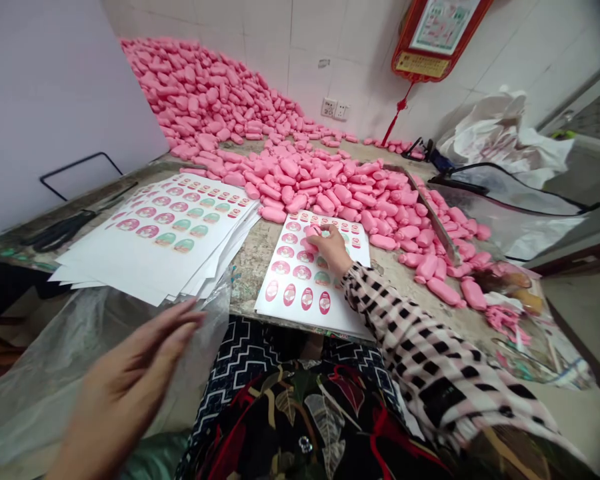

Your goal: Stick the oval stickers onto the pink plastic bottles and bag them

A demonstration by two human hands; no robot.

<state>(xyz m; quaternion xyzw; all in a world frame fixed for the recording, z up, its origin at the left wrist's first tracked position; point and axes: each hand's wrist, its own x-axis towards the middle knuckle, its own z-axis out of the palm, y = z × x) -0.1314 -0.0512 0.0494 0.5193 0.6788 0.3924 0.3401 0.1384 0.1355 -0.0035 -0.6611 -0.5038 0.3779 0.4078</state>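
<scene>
L hand empty, nr table edge; R hand pinching pink pc o/ printed sheet.

L grip unclenched — R grip pinched

The red wall hanging runs off the top edge — and the right hand hides part of the sticker sheet.

Smooth paper printed sheets, matt plastic-looking pink pieces, rough tabletop, glossy plastic bag.
</scene>
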